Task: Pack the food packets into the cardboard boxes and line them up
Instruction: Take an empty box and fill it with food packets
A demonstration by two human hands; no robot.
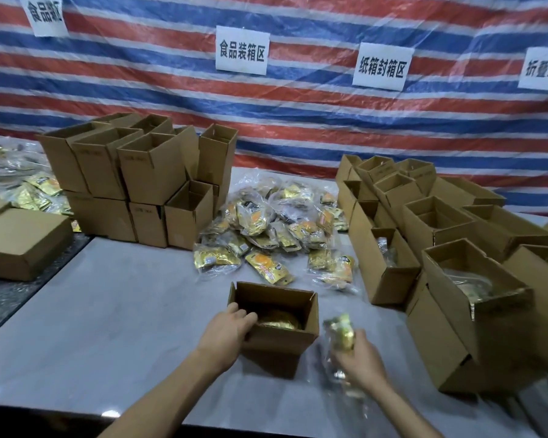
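Striped tarp is hung behind the grey tabletop, where food packets are heaped. Up front, an open cardboard box is held by the left hand, grip curled over its rim. A blurry packet is clutched in the right hand grip just beside it.

Left hand on open box

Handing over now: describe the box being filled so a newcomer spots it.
On the grey table, find the pile of packets in the middle. The box stands alone just nearer than the pile. Unlike the boxes grouped at both sides, the left hand holds its rim.
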